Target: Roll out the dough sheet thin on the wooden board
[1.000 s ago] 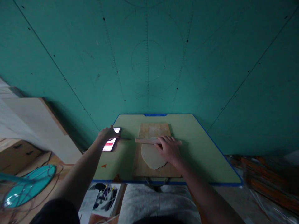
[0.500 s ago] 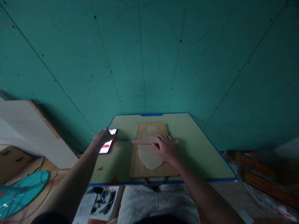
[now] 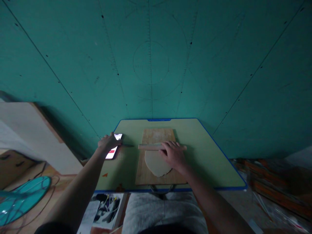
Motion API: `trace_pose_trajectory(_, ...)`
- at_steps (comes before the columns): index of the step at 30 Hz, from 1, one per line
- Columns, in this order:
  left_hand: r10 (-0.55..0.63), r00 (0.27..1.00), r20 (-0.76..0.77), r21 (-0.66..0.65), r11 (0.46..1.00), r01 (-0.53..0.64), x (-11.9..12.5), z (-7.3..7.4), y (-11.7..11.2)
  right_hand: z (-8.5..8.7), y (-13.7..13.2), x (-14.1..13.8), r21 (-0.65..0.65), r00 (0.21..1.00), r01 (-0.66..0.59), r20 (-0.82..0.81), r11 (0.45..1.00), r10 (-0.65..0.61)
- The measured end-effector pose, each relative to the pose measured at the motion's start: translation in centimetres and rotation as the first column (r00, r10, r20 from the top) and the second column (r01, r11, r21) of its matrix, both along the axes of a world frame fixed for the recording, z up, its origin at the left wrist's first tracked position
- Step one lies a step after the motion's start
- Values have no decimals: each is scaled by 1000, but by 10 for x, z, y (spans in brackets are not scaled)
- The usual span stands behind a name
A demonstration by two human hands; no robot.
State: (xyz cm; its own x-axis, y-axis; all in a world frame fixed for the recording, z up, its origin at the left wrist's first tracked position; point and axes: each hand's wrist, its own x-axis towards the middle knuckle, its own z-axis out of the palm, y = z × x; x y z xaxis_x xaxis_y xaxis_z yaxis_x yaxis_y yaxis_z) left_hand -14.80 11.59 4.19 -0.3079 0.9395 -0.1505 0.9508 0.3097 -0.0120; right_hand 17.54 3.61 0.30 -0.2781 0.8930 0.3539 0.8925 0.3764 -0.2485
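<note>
My right hand (image 3: 173,154) is closed over the right part of a wooden rolling pin (image 3: 149,147). The pin lies crosswise on a flat, pale sheet of dough (image 3: 157,164), over its far part. Under the dough is a wooden board (image 3: 141,174). My left hand (image 3: 108,142) is at the left edge of the tabletop (image 3: 207,146), with its thumb reaching over a lit phone (image 3: 112,152). Its fingers appear curled round the edge, partly hidden. A thin dark object (image 3: 128,145) lies just right of the thumb; its kind is unclear.
A green wall (image 3: 156,65) with pencilled circles and lines rises behind the table. White panels (image 3: 36,130) lean at the left, above a teal round thing (image 3: 26,198) with cords. Below the table is an open drawer or box (image 3: 107,208). Clutter (image 3: 270,191) lies at right.
The camera view has shifted slightly. Both hands, the rolling pin and the dough keep almost the same places.
</note>
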Motion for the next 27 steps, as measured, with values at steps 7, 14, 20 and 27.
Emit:
trace_pose_trajectory(7, 6, 1000, -14, -7, 1000, -6, 2, 1, -1, 1, -1, 0, 8, 1000, -3, 0, 1000, 3)
trace_pose_trajectory(14, 8, 998, -54, 44, 999, -6, -2, -11, 2, -1, 0, -1, 28, 1000, 0, -8, 1000, 0)
trace_pose_trajectory(20, 10, 998, -59, 67, 998, -6, -2, -14, 3, -1, 0, -1, 49, 1000, 2, -7, 999, -2)
trace_pose_trajectory(27, 6, 998, -59, 66, 998, -2, 0, -13, 3, -1, 0, -1, 51, 1000, -11, -9, 999, 11)
